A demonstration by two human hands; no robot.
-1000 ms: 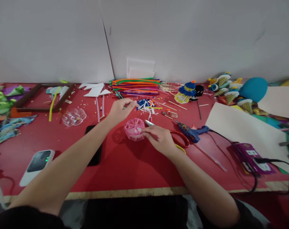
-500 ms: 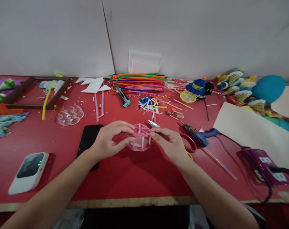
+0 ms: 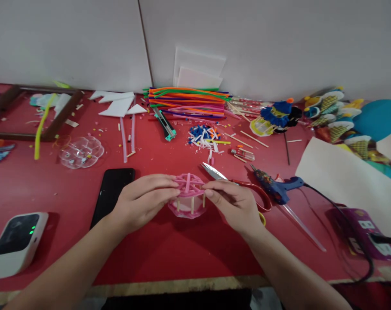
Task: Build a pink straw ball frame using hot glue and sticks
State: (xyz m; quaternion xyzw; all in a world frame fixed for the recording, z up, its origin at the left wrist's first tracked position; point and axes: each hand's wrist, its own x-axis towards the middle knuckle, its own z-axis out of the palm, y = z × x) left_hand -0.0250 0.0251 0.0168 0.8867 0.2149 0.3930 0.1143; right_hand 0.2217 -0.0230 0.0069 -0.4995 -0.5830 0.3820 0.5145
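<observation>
Between my two hands is a small pink carousel-like frame (image 3: 188,212), with a pink pipe-cleaner ring and crossbars on top, short wooden posts, and a pink-edged base. My left hand (image 3: 146,200) is closed on its upper ring from the left, thumb mostly hidden. My right hand (image 3: 232,202) pinches the ring's right side between thumb and fingers. Just behind the right hand lie scissors (image 3: 214,171) with red handles, partly covered by it. A black phone (image 3: 113,191) lies beside my left hand.
A blue glue gun (image 3: 275,187) with its cord lies at right, near a purple power strip (image 3: 359,224). Further back are a cutter (image 3: 163,125), pipe cleaners (image 3: 189,101), cut scraps (image 3: 203,135) and a blue-topped model (image 3: 275,116). A clear palette (image 3: 82,152) and white device (image 3: 17,243) sit at left.
The left fingers have shifted from a spread thumb-and-finger hold to lying together over the ring. The pink frame sits slightly lower in view, and the whole view has shifted.
</observation>
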